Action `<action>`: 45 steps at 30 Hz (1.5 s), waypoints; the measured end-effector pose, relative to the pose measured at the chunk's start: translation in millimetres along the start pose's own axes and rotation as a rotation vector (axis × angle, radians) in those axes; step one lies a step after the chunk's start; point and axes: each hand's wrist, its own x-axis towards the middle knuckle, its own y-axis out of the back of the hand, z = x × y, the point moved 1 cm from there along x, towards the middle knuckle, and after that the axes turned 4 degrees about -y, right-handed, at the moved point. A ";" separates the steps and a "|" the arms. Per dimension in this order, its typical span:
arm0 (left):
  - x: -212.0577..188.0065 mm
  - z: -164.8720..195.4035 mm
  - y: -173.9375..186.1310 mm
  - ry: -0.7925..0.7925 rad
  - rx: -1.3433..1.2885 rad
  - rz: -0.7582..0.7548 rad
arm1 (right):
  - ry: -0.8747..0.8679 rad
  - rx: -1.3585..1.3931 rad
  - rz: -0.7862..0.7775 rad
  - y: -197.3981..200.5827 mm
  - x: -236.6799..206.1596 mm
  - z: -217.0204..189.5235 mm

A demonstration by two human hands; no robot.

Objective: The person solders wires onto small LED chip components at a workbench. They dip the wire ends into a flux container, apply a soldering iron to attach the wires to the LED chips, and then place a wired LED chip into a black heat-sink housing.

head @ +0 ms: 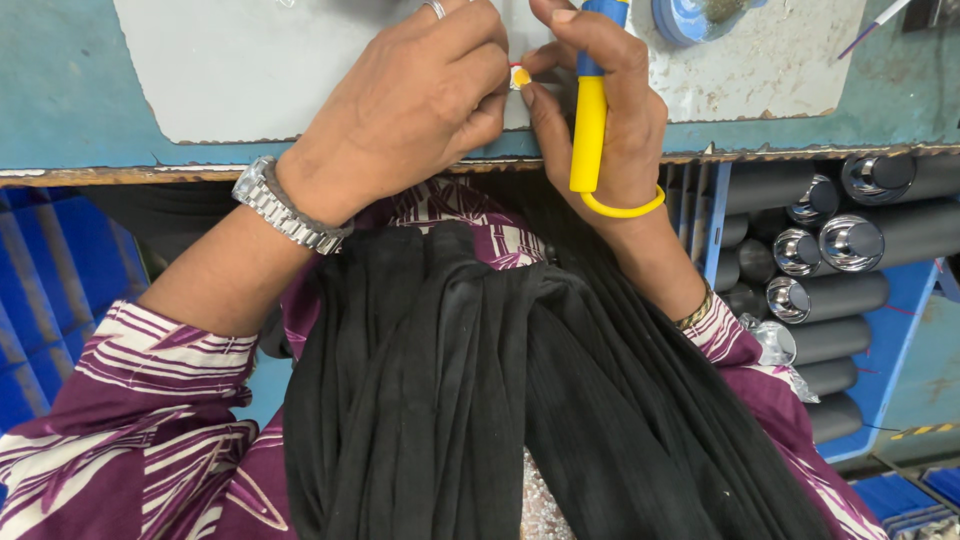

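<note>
Fingertips of the left hand (415,105) pinch a tiny yellow piece (520,77), likely light and fiddly; just beside this pinch, the right hand (600,120) clasps a yellow-handled tool (589,125).

My workbench, seen from above

I work at a worn blue bench (60,90) with a chipped front edge; a pale grey mat (250,70) lies flat on it, a round blue roll of tape (685,18) rests on the mat's far part, and a thin white stick (872,26) lies to the right.
</note>
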 end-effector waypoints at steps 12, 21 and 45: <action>1.6 1.1 -2.1 0.019 -0.014 0.003 | 0.001 -0.014 0.004 0.2 -0.5 -2.4; 5.5 3.7 0.5 -0.002 0.005 -0.013 | -0.031 0.027 0.001 -0.6 -1.5 -1.8; 7.0 2.2 -3.9 0.012 -0.019 -0.024 | -0.139 0.336 0.581 81.4 -87.6 21.3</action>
